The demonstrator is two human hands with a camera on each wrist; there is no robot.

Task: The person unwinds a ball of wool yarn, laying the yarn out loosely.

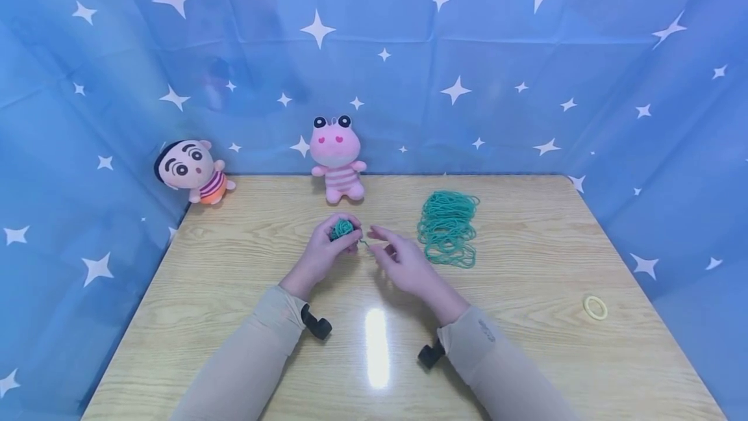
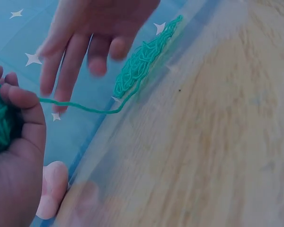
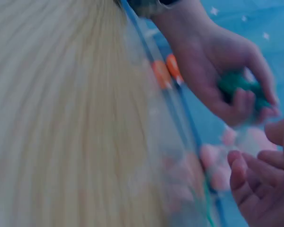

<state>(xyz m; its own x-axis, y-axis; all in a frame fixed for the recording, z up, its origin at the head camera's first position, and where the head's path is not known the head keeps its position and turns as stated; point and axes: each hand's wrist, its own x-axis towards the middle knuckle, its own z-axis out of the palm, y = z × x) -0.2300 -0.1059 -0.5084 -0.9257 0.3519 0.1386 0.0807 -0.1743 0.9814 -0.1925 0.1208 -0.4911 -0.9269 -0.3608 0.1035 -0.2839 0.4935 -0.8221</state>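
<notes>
My left hand (image 1: 320,251) grips a small ball of green yarn (image 1: 341,229), its fingers and thumb curled round it. From the ball a single strand (image 2: 80,106) runs out to a flat pile of looped green yarn (image 1: 448,226) on the table, to the right of both hands. Close to the right of the ball is my right hand (image 1: 406,267). In the left wrist view its fingers (image 2: 72,64) hang loosely extended, and the strand passes by their tips. The right wrist view is blurred, with the right palm turned toward the ball and the fingers relaxed.
A pink plush toy (image 1: 336,158) sits at the table's back edge, beyond the left hand. Another plush doll (image 1: 195,171) in a striped top leans at the back left corner. A pale yellow ring (image 1: 587,309) lies on the wooden table (image 1: 526,356) at the right. Starry blue cloth (image 1: 397,12) hangs behind.
</notes>
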